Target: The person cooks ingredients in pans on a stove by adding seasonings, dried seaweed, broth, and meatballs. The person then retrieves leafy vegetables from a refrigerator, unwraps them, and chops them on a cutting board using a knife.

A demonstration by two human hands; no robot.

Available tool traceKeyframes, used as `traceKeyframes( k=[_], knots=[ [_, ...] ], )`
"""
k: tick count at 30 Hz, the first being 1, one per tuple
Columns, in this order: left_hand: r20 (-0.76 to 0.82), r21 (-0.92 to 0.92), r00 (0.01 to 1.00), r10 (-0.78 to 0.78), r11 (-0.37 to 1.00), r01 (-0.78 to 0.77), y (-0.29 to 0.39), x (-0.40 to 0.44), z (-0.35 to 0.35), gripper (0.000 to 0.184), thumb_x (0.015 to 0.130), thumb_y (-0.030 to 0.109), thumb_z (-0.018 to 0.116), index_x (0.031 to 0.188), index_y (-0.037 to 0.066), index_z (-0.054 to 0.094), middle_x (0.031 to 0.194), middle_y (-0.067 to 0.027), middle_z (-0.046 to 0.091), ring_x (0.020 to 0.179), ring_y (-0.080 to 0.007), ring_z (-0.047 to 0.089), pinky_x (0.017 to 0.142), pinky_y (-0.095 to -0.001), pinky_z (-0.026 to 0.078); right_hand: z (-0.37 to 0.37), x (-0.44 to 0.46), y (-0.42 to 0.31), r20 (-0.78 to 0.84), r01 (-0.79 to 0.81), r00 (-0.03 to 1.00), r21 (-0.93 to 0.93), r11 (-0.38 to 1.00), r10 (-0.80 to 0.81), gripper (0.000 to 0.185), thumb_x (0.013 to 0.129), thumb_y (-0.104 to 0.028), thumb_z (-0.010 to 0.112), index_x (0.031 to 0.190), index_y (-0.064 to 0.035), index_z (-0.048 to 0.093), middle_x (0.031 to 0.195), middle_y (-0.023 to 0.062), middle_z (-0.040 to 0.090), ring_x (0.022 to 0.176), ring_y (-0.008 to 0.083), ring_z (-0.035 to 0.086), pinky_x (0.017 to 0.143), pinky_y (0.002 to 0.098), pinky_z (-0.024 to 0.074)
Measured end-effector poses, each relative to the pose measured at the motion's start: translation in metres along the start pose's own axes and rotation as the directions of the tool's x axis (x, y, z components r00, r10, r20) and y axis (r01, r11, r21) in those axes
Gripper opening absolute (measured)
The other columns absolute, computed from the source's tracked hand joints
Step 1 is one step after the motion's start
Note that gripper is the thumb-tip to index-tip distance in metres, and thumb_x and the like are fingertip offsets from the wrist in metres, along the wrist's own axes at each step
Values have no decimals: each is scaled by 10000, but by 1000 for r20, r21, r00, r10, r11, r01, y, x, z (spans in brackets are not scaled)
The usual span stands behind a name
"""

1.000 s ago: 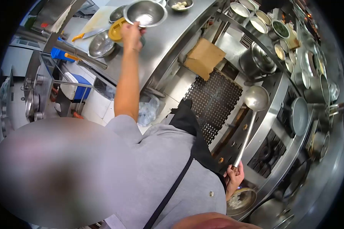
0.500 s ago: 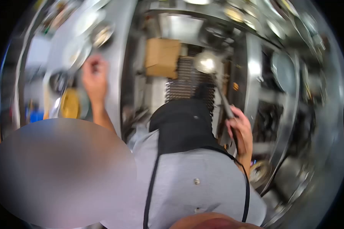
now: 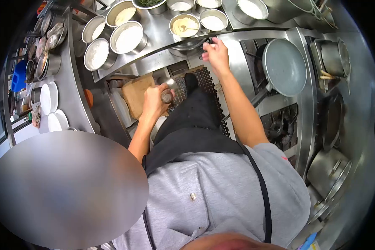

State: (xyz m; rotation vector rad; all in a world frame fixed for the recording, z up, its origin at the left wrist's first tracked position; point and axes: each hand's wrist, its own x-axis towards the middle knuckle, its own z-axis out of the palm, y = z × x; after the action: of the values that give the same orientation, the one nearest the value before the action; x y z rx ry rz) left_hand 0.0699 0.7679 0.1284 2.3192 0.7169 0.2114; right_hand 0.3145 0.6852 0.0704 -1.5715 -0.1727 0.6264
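In the head view, the ladle (image 3: pixel 167 96) has moved from our right hand to our left since the earlier frame, and we now face the tubs. Our left hand (image 3: pixel 154 99) is closed around its handle, beside the cardboard (image 3: pixel 136 95). That leaves our right hand (image 3: pixel 216 55) free: it looks empty, fingers loosely spread, near the tub of yellow paste (image 3: pixel 177 36). Whether it touches the rail edge, we cannot tell. The grey pan (image 3: pixel 285 66) sits on the stove to its right.

No legible text; red marking (image 3: pixel 284 158) on grey sleeve (image 3: pixel 275 166) (too tiny to read).
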Motion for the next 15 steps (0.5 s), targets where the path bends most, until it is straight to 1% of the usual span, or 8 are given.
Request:
traceKeyframes(
  k=[2,5,6,7,8,10,11,15],
  knots=[
    [22,-4,996,-91,996,91,4,12,-17,206,822,196,716,903,7,694,702,-156,679,605,-260,673,593,-328,511,10,54,7,21,-54,998,106,993,52,626,891,-108,656,1390,97,337,818,117,633,581,152,612,483,272,512],
    [-36,-77,976,-215,974,211,13,13,-63,216,789,159,738,940,9,704,789,-149,693,733,-195,683,676,-296,505,26,95,19,23,-109,994,169,980,106,408,921,-114,628,1252,90,505,831,114,634,615,155,617,533,277,536],
    [-135,-51,983,-124,992,118,23,13,-80,185,773,88,729,927,-8,691,758,-139,662,628,-218,644,620,-289,492,29,101,23,47,-107,994,173,979,101,336,936,-121,613,1197,84,561,860,118,639,650,152,623,563,277,548],
    [-67,-90,934,-350,935,344,36,9,-99,190,771,90,736,935,3,698,724,-116,629,610,-190,607,607,-286,470,31,99,14,35,-25,999,29,999,24,195,939,-93,603,1062,51,650,837,103,644,660,149,632,581,269,544],
    [-106,-96,930,-351,935,342,33,2,-111,200,772,95,745,947,9,703,687,-89,603,606,-167,583,594,-276,448,30,101,13,47,-45,998,17,999,44,195,939,-93,603,1062,51,650,837,103,644,660,149,632,581,269,544],
    [-118,-161,871,-478,874,458,41,-12,-142,217,763,89,759,958,8,707,676,-60,595,610,-131,553,589,-266,437,24,106,13,287,634,773,-357,686,-565,159,936,-69,596,1050,22,659,833,101,648,661,163,642,594,275,533],
    [-131,-141,876,-464,884,447,44,-20,-157,216,768,77,756,959,-10,703,681,-64,613,613,-123,571,582,-258,434,23,109,7,348,689,724,-360,629,-595,140,875,-63,650,1009,-27,668,838,140,629,721,313,640,636,364,504],
    [-210,-315,859,-468,864,393,59,-33,-185,276,806,108,734,1009,-60,654,669,-102,623,578,-177,607,582,-264,478,20,115,3,526,722,682,-374,582,-509,107,885,-76,641,977,-28,668,824,131,625,733,315,638,642,370,504]
  ],
)
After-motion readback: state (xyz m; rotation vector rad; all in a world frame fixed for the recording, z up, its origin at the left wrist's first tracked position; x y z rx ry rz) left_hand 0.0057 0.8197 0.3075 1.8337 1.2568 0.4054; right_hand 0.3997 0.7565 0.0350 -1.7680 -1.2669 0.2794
